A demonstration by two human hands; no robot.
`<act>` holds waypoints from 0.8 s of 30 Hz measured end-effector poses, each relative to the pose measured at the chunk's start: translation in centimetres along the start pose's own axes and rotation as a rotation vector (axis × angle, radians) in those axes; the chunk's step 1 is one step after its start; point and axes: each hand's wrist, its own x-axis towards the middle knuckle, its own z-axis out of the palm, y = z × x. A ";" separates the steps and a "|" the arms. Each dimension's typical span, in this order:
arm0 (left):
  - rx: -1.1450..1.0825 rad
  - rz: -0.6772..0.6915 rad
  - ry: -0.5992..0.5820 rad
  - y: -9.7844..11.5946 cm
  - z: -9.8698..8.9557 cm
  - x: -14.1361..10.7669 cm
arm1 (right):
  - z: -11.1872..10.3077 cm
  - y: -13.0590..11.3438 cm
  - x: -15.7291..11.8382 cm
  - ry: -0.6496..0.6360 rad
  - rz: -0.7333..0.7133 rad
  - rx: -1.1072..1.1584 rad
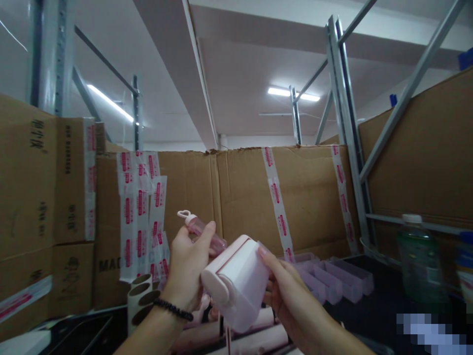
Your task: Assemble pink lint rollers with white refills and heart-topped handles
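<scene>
My left hand (188, 266), with a dark bead bracelet at the wrist, is closed around a small translucent pink bottle (199, 226) with a loop on its cap. My right hand (290, 283) grips a pale pink and white plastic container (242, 288) from its right side, thumb on the upper edge. The container is tilted, its rounded end facing me and a slit running along its top. The bottle's lower end lies close to the container's upper left; whether they touch is unclear. Several pale pink cylindrical pieces (254, 340) lie beneath my hands.
Translucent lilac trays (343, 281) sit on the dark surface to the right, near a green bottle (421, 268). Cardboard tubes (139, 298) stand at the left. Taped cardboard (244, 192) forms the back wall, with cartons (72, 187) at left and metal rack posts (343, 123).
</scene>
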 end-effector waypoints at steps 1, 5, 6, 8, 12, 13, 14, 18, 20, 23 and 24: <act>0.002 0.001 -0.010 0.1 0.1 -0.1 | 0.0 0.0 0.0 -0.004 -0.001 -0.001; 0.021 -0.009 -0.050 0.5 0.4 -1.2 | -0.1 0.3 0.1 -0.022 -0.030 0.036; 0.025 -0.015 -0.057 0.5 0.5 -1.4 | -0.1 0.3 0.1 -0.025 -0.035 0.047; 0.022 -0.025 -0.077 0.6 0.8 -1.8 | -0.1 0.3 0.2 -0.030 -0.046 0.059; 0.003 -0.059 -0.167 1.3 1.0 -2.0 | -0.1 0.1 0.2 -0.062 -0.064 0.075; 0.006 -0.075 -0.208 1.7 1.0 -1.9 | -0.1 0.0 0.2 -0.066 -0.073 0.080; 0.017 -0.091 -0.251 2.2 0.9 -1.9 | -0.1 0.0 0.1 -0.065 -0.086 0.086; 0.120 -0.086 -0.384 4.0 0.3 -1.4 | 0.1 -0.3 -0.4 -0.080 -0.168 0.105; 0.167 -0.077 -0.463 4.5 -0.2 -1.0 | 0.1 -0.4 -0.5 -0.125 -0.207 0.085; 0.204 -0.126 -0.588 4.6 -0.9 -0.6 | -0.2 -0.5 -0.3 -0.184 -0.267 -0.044; 0.215 -0.150 -0.612 4.6 -1.0 -0.5 | -0.4 -0.5 -0.2 -0.196 -0.293 -0.102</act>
